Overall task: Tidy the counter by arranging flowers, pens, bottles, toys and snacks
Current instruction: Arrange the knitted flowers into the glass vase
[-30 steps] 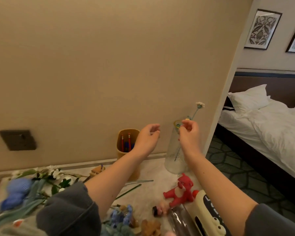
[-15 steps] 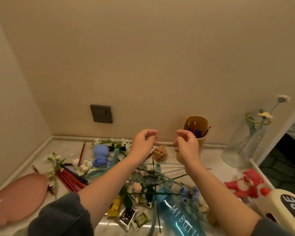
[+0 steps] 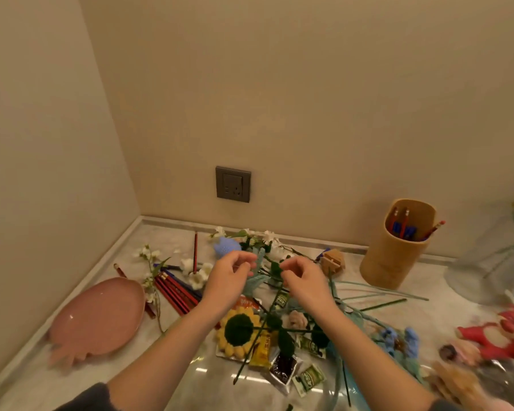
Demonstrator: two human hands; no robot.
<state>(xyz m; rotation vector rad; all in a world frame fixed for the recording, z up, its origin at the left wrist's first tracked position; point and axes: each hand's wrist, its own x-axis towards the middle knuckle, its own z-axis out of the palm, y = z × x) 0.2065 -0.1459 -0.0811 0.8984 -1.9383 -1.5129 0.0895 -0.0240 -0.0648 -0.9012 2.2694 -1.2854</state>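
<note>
Hovering over tangled flower stems point(image 3: 272, 307), presumably for sorting: left hand point(image 3: 232, 281) held loosely curled, empty; right hand point(image 3: 306, 284) at a leaf point(image 3: 275, 266), grip undetermined

Pale, veined stone desk point(image 3: 439, 274), polished and glossy, with white glints of light at 6 o'clock. At 8 o'clock, a pink plate point(image 3: 97, 318) with a smooth glazed shine. At 6 o'clock, a sunflower point(image 3: 239, 332) of knobbly crocheted yarn lies among crinkled, shiny foil snack packets point(image 3: 284, 366). At 9 o'clock, red lacquered pencils point(image 3: 175, 295). At 3 o'clock, a matt wooden pen holder point(image 3: 393, 259), and beyond it a clear glass vase point(image 3: 493, 262). At 4 o'clock, a soft red plush toy point(image 3: 499, 336). The wall point(image 3: 309, 99) is matt, and at 12 o'clock it carries a dark, satin socket plate point(image 3: 233, 184).
</note>
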